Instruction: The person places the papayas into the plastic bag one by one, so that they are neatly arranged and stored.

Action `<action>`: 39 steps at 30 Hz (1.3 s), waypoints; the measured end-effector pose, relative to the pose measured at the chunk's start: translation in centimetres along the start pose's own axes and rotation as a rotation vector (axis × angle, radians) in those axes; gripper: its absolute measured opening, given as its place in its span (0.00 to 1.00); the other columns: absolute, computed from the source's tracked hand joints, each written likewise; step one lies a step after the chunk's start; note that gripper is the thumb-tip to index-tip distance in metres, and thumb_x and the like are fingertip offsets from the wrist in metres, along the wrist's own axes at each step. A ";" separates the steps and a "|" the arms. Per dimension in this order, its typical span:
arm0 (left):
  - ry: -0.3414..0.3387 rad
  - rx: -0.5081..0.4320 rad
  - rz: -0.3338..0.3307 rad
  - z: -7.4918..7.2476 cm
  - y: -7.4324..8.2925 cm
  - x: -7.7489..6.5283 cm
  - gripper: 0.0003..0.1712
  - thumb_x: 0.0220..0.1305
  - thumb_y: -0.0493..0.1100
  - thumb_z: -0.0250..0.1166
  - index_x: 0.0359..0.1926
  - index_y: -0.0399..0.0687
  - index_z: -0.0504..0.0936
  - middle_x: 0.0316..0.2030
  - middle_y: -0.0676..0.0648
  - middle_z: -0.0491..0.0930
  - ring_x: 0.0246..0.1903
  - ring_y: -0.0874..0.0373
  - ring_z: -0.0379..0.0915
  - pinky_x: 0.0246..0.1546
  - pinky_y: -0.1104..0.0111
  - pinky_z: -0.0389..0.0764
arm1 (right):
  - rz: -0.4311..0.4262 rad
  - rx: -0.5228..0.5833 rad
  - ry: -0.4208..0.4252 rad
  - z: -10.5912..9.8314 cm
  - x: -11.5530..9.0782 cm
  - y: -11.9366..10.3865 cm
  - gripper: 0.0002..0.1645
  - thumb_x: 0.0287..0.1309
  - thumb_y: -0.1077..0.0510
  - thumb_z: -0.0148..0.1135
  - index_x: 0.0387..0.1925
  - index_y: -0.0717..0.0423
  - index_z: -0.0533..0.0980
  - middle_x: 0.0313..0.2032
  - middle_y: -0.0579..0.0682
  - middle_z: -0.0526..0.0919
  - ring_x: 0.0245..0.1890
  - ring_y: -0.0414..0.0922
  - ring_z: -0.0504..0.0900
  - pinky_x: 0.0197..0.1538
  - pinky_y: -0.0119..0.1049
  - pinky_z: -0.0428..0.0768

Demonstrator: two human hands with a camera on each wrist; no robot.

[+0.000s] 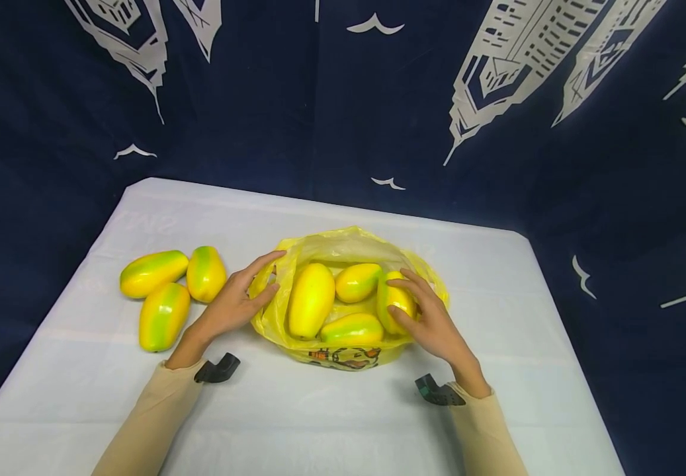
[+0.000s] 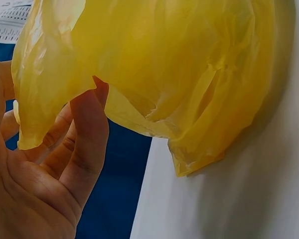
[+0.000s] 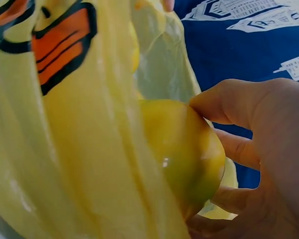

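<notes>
An open yellow plastic bag (image 1: 277, 330) stands on the table with several yellow-green mangoes inside, among them a large one (image 1: 311, 301) at the left. My right hand (image 1: 434, 324) reaches over the bag's right side and grips a mango (image 1: 395, 301), thumb on one side and fingers on the other. In the right wrist view that mango (image 3: 182, 154) is partly hidden behind the bag wall. On the left, my left hand (image 1: 235, 301) holds the bag's edge near its handle. The left wrist view shows the thin plastic (image 2: 55, 89) between the fingers of that hand.
Three more mangoes lie together left of the bag: one lying sideways (image 1: 153, 274), one beside it (image 1: 206, 274) and one in front (image 1: 165, 317). A white cloth (image 1: 331, 423) covers the table. Behind it hangs a dark blue curtain (image 1: 271, 99) with white building prints.
</notes>
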State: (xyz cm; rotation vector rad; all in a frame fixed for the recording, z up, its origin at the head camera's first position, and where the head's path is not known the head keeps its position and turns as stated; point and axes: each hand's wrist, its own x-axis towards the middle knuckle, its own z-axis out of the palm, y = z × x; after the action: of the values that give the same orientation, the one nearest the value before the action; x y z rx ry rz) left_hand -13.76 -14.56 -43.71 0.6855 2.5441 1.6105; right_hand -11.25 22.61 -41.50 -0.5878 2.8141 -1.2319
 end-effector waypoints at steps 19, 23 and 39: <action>-0.002 -0.005 -0.010 -0.1 0.1 0.0 0.34 0.73 0.40 0.59 0.76 0.61 0.60 0.75 0.46 0.60 0.75 0.47 0.55 0.73 0.46 0.59 | 0.024 -0.070 -0.004 0.9 -0.1 0.9 0.31 0.61 0.58 0.69 0.65 0.54 0.71 0.73 0.61 0.59 0.73 0.63 0.59 0.68 0.66 0.65; 0.001 -0.003 -0.015 -0.1 0.1 0.0 0.34 0.73 0.40 0.59 0.76 0.62 0.60 0.75 0.46 0.60 0.75 0.47 0.55 0.73 0.46 0.60 | 0.008 -0.051 0.003 0.8 -0.1 0.9 0.30 0.62 0.60 0.68 0.65 0.57 0.71 0.73 0.62 0.60 0.72 0.62 0.62 0.66 0.61 0.71; 0.019 -0.003 -0.037 -0.6 0.3 -0.1 0.35 0.73 0.40 0.58 0.76 0.63 0.60 0.75 0.46 0.60 0.70 0.47 0.63 0.70 0.45 0.65 | -0.158 0.427 0.369 -5.3 -0.5 2.3 0.24 0.60 0.78 0.59 0.59 0.74 0.73 0.65 0.61 0.73 0.68 0.45 0.69 0.65 0.32 0.74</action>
State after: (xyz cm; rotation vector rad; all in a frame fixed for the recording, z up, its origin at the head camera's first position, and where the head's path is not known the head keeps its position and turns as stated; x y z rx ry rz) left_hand -13.68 -15.01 -43.17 0.6212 2.5512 1.6175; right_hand -12.41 27.98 -39.57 -0.6145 2.6602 -2.0905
